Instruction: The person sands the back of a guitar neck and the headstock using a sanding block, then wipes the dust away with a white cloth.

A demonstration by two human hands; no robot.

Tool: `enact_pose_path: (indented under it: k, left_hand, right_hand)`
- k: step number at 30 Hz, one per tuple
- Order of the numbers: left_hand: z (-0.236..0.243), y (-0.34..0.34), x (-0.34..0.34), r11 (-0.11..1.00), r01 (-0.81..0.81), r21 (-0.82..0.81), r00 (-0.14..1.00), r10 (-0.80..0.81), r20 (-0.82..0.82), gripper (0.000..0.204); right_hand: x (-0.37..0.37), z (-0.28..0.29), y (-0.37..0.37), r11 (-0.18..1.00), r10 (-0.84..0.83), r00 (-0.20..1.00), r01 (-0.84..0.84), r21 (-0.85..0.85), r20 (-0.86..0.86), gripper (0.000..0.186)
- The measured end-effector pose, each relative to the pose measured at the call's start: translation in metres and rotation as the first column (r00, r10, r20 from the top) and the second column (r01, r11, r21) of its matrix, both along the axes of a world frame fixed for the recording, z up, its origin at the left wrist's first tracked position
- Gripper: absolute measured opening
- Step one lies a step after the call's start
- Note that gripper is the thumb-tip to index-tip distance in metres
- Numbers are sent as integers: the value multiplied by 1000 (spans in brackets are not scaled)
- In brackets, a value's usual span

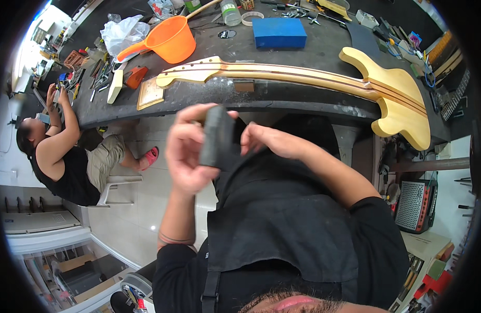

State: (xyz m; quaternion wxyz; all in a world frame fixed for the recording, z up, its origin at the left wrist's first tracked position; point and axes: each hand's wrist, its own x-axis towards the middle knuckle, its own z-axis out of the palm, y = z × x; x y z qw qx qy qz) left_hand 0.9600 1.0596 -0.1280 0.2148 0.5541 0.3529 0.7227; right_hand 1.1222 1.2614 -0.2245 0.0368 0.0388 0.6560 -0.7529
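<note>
My left hand is raised in front of the bench edge, its fingers and thumb closed round a dark grey rectangular block, which stands upright. Just to the right of the block is my right hand, fingers curled in; whether anything is pinched in them is hidden. Beyond both hands, an unpainted wooden guitar with dark stripes along its neck lies on the bench. Its headstock points left and its body lies at the right. Neither hand touches it.
The dark workbench also holds an orange dipper, a blue box, a wooden board, a glass jar, a plastic bag and scattered tools. To the left, another person sits on a white chair.
</note>
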Motion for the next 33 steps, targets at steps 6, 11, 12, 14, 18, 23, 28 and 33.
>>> enact_pose_path:
  k: [6, 11, 12, 14, 18, 23, 28, 33]
  left_hand:
    - [67, 63, -119, 967, -198, -157, 970, 171, -172, 58]
    - [91, 191, -180, 958, -103, -267, 888, -32, -458, 50]
    - [89, 204, -201, 939, -115, -324, 863, -67, -501, 57]
    - [93, 238, -208, 865, 70, -497, 888, -280, -364, 56]
    - [82, 276, -222, 807, 18, -590, 789, -374, -488, 53]
    - [100, 273, -204, 773, -92, -628, 613, -453, -647, 57]
    - [90, 243, -167, 822, -69, -565, 489, -466, -737, 56]
    - [59, 228, -133, 924, 84, -373, 262, -382, -887, 51]
  right_hand:
    - [-35, -218, 82, 423, -320, 794, -369, 828, 517, 51]
    - [-95, -308, 97, 346, -388, 707, -482, 805, 591, 50]
    - [-106, -313, 93, 354, -381, 710, -480, 803, 592, 50]
    - [-118, -317, 90, 381, -372, 711, -469, 797, 597, 50]
    - [-131, -307, 79, 429, -336, 727, -448, 785, 599, 50]
    - [-141, -295, 69, 486, -336, 747, -384, 785, 574, 50]
    - [-158, -285, 73, 488, -408, 777, -259, 833, 480, 49]
    - [-148, -235, 65, 529, -454, 823, -61, 846, 343, 49]
